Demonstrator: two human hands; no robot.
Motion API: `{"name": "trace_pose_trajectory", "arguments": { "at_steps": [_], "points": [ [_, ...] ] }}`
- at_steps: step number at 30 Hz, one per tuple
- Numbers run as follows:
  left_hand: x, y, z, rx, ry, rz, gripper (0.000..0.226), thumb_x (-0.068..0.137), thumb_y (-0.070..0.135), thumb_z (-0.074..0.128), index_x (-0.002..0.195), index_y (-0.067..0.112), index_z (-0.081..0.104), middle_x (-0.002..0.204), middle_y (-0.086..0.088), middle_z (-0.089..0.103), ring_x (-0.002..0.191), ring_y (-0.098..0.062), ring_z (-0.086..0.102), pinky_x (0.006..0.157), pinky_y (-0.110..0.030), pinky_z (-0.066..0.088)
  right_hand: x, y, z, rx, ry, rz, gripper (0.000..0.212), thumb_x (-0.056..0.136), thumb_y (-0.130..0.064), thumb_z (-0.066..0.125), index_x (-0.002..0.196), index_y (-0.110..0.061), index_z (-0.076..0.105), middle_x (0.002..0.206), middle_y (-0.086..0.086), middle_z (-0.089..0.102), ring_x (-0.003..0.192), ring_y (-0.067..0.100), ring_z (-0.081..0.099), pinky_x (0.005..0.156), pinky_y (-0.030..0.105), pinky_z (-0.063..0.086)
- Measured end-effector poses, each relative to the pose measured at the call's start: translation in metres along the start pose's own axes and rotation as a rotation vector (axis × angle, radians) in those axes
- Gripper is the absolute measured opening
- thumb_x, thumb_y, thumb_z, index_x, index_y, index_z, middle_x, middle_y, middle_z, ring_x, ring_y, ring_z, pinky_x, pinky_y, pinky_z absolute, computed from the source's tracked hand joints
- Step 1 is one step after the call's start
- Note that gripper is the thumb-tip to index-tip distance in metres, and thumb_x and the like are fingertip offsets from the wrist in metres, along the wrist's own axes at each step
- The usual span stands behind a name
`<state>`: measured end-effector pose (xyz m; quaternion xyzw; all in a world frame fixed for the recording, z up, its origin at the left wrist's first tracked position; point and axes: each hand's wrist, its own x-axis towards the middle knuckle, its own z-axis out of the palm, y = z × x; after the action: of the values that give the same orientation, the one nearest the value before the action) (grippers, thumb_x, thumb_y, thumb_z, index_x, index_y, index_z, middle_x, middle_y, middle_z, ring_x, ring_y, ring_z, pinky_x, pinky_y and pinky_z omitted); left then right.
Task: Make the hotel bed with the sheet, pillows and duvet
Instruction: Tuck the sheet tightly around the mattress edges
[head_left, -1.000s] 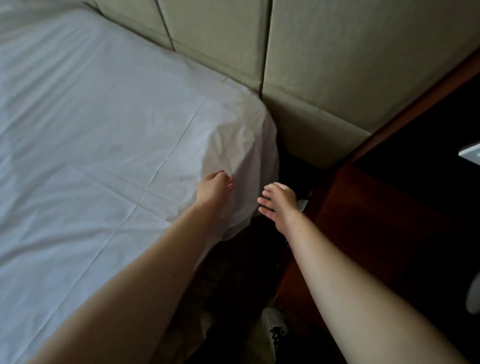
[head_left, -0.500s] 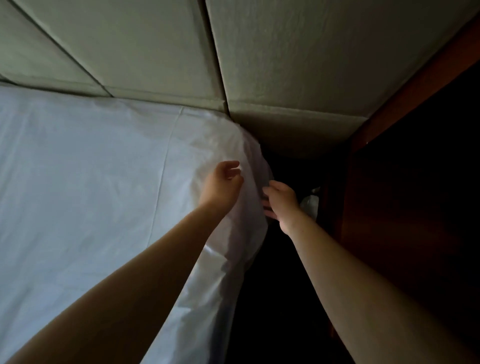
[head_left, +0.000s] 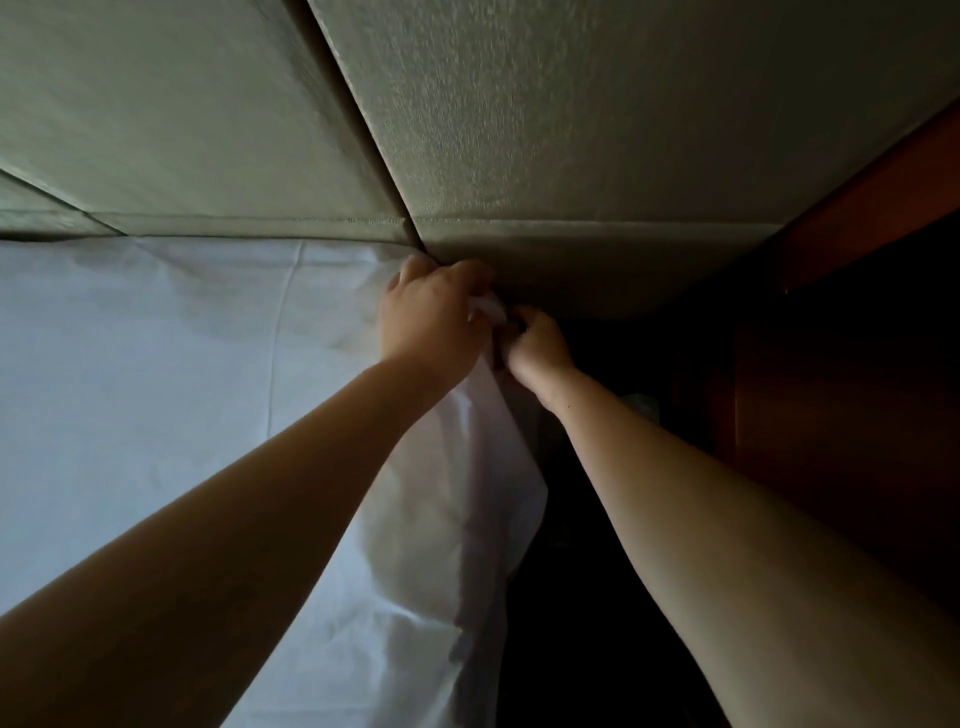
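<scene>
At the top right corner of the mattress, seen from my head camera, both my hands meet where the bed butts up against the padded headboard (head_left: 571, 130). My left hand (head_left: 431, 317) lies over the corner with its fingers curled down into the gap by the headboard's lower edge, gripping the white sheet (head_left: 156, 389). A small bunch of that fabric shows between my two hands. My right hand (head_left: 537, 345) sits just beside the left, lower and further into the shadow. Its fingers are curled in against the same bunch, pinching the fabric's edge as far as the dim light lets me see.

The sheet is spread flat across the mattress to my left, reaching up to the headboard, with faint fold lines running across it. Below my left wrist a loose flap of it hangs down over the side of the bed, creased and untucked. To my right stands a dark reddish wooden unit (head_left: 857, 415), near the bed, and the space between them is too dark to make out.
</scene>
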<state>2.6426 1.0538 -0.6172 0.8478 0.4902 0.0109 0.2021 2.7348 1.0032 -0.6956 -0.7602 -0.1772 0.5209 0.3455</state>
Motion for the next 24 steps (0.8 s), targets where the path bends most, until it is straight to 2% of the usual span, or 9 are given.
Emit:
{"name": "trace_pose_trajectory", "arguments": {
  "at_steps": [3, 6, 8, 9, 11, 13, 16, 21, 24],
  "points": [
    [0.0, -0.003, 0.002, 0.002, 0.099, 0.089, 0.036, 0.079, 0.026, 0.055, 0.114, 0.027, 0.066, 0.104, 0.003, 0.07, 0.108, -0.028, 0.051, 0.089, -0.034, 0.039, 0.022, -0.005, 0.0, -0.108, 0.113, -0.106, 0.011, 0.093, -0.009, 0.053, 0.09, -0.009, 0.063, 0.098, 0.012, 0.062, 0.091, 0.02, 0.053, 0.082, 0.031, 0.043],
    [0.004, -0.002, 0.005, -0.007, 0.14, 0.24, 0.022, 0.079, 0.029, 0.055, 0.096, 0.027, 0.069, 0.096, 0.006, 0.07, 0.102, -0.025, 0.056, 0.082, -0.034, 0.041, 0.04, -0.008, 0.001, -0.036, 0.158, -0.179, 0.02, 0.087, -0.006, 0.055, 0.074, -0.021, 0.057, 0.089, 0.014, 0.066, 0.082, 0.018, 0.053, 0.086, 0.036, 0.051],
    [0.008, 0.0, 0.011, 0.034, 0.045, 0.33, 0.015, 0.077, 0.029, 0.055, 0.083, 0.026, 0.069, 0.088, 0.006, 0.069, 0.094, -0.024, 0.061, 0.081, -0.032, 0.04, 0.04, 0.004, -0.003, 0.077, 0.107, -0.189, 0.017, 0.089, -0.007, 0.05, 0.081, -0.02, 0.058, 0.073, 0.005, 0.064, 0.071, 0.011, 0.058, 0.071, 0.02, 0.049],
    [0.009, 0.001, 0.015, 0.127, -0.005, 0.392, 0.021, 0.077, 0.032, 0.05, 0.08, 0.024, 0.069, 0.085, 0.005, 0.07, 0.091, -0.025, 0.062, 0.082, -0.032, 0.04, 0.034, 0.007, -0.005, 0.187, 0.092, -0.135, 0.018, 0.093, -0.004, 0.045, 0.1, -0.007, 0.062, 0.076, 0.007, 0.064, 0.073, 0.012, 0.06, 0.071, 0.018, 0.047],
    [0.008, 0.008, 0.02, 0.42, -0.164, 0.517, 0.036, 0.081, 0.036, 0.038, 0.089, 0.023, 0.071, 0.092, 0.002, 0.07, 0.097, -0.026, 0.06, 0.088, -0.034, 0.037, 0.02, 0.024, -0.017, 0.287, 0.078, -0.049, 0.034, 0.099, -0.001, 0.041, 0.133, 0.003, 0.048, 0.104, 0.018, 0.062, 0.095, 0.021, 0.058, 0.086, 0.026, 0.046],
    [0.009, 0.021, 0.024, 0.708, -0.36, 0.563, 0.034, 0.091, 0.031, 0.037, 0.105, 0.021, 0.066, 0.11, -0.003, 0.066, 0.109, -0.027, 0.055, 0.095, -0.035, 0.036, 0.012, 0.041, -0.031, 0.346, 0.035, 0.082, 0.026, 0.097, -0.001, 0.049, 0.117, -0.016, 0.057, 0.113, 0.014, 0.062, 0.095, 0.021, 0.059, 0.079, 0.027, 0.049],
    [0.01, 0.043, 0.031, 1.075, -0.63, 0.621, 0.036, 0.097, 0.029, 0.04, 0.126, 0.018, 0.057, 0.132, -0.004, 0.056, 0.126, -0.028, 0.047, 0.102, -0.038, 0.034, 0.0, 0.07, -0.038, 0.234, -0.031, 0.212, 0.024, 0.096, -0.003, 0.047, 0.086, -0.023, 0.056, 0.09, 0.006, 0.064, 0.065, 0.012, 0.056, 0.05, 0.018, 0.04],
    [0.017, 0.045, 0.058, 1.282, -0.876, 0.603, 0.033, 0.097, 0.031, 0.042, 0.123, 0.02, 0.058, 0.133, -0.001, 0.056, 0.127, -0.029, 0.047, 0.105, -0.045, 0.031, -0.016, 0.101, -0.022, 0.309, -0.134, 0.382, 0.027, 0.099, -0.006, 0.035, 0.092, -0.02, 0.056, 0.083, 0.002, 0.065, 0.069, 0.014, 0.058, 0.062, 0.024, 0.041],
    [0.018, 0.042, 0.071, 1.316, -0.92, 0.611, 0.033, 0.097, 0.03, 0.041, 0.122, 0.02, 0.059, 0.132, -0.004, 0.056, 0.125, -0.031, 0.047, 0.1, -0.048, 0.035, -0.023, 0.112, -0.014, 0.339, -0.151, 0.382, 0.027, 0.099, -0.006, 0.035, 0.095, -0.02, 0.057, 0.098, 0.006, 0.067, 0.082, 0.018, 0.059, 0.066, 0.025, 0.04]
  ]
}}
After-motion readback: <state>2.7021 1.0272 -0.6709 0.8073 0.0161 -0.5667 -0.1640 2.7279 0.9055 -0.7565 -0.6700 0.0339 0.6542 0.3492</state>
